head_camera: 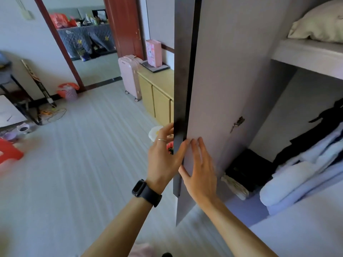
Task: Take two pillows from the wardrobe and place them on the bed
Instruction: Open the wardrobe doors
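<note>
Wrist-first, the left grip (163, 154), above a dark watch (143, 190), curls round the free edge of the wardrobe door (213, 80), thumb on the inner face, likely to swing it wide. Just beside it the right grip (201, 167) lies flat, fingers straight, pressing that face and holding nothing. Farther in, one pillow (319, 23) rests on the upper shelf (306, 54), well above and right of both grips, untouched.
</note>
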Action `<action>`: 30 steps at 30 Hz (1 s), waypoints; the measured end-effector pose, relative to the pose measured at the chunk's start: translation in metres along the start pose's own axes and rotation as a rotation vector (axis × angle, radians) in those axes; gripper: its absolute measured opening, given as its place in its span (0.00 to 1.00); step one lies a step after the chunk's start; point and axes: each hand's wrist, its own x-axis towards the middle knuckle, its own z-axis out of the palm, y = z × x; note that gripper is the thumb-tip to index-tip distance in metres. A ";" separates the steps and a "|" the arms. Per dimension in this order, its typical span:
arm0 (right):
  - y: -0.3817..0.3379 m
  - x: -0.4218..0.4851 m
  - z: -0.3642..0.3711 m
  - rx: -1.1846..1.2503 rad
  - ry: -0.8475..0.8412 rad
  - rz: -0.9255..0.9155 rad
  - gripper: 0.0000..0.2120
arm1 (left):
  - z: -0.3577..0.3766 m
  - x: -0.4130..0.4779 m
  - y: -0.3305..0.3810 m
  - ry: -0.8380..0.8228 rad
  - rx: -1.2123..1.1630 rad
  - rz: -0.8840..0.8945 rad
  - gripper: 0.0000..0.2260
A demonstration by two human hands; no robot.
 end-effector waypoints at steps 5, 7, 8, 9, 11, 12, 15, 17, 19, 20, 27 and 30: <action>-0.012 0.015 0.013 0.016 -0.019 0.051 0.37 | -0.010 0.018 -0.008 0.012 -0.038 -0.039 0.25; -0.007 0.010 0.008 0.032 -0.048 0.032 0.37 | -0.010 0.016 -0.013 0.012 -0.015 0.004 0.26; 0.000 0.005 0.002 0.039 -0.061 0.024 0.36 | -0.006 0.011 -0.016 0.028 0.022 0.043 0.27; 0.007 -0.003 -0.005 0.044 -0.065 0.014 0.34 | -0.003 0.003 -0.019 0.066 0.067 0.077 0.28; 0.031 -0.024 -0.023 0.044 -0.046 0.019 0.32 | 0.009 -0.021 -0.026 0.135 0.128 0.115 0.27; 0.046 -0.038 -0.034 0.039 -0.032 0.047 0.31 | 0.019 -0.033 -0.029 0.114 0.140 0.139 0.24; 0.089 -0.080 -0.075 -0.039 0.011 0.156 0.28 | 0.056 -0.063 -0.031 -0.141 0.156 0.131 0.20; 0.113 -0.102 -0.111 -0.138 0.045 0.203 0.26 | 0.090 -0.072 -0.026 -0.336 0.163 0.087 0.19; 0.131 -0.115 -0.150 -0.236 0.107 0.255 0.25 | 0.131 -0.077 -0.015 -0.497 0.128 0.079 0.18; 0.139 -0.120 -0.168 -0.286 0.146 0.282 0.24 | 0.152 -0.079 -0.006 -0.563 0.100 0.078 0.18; 0.180 -0.120 -0.281 -0.576 0.382 0.390 0.21 | 0.287 -0.082 0.082 -0.826 -0.131 0.132 0.16; 0.189 -0.106 -0.319 -0.681 0.497 0.405 0.22 | 0.325 -0.075 0.120 -0.845 -0.241 0.149 0.19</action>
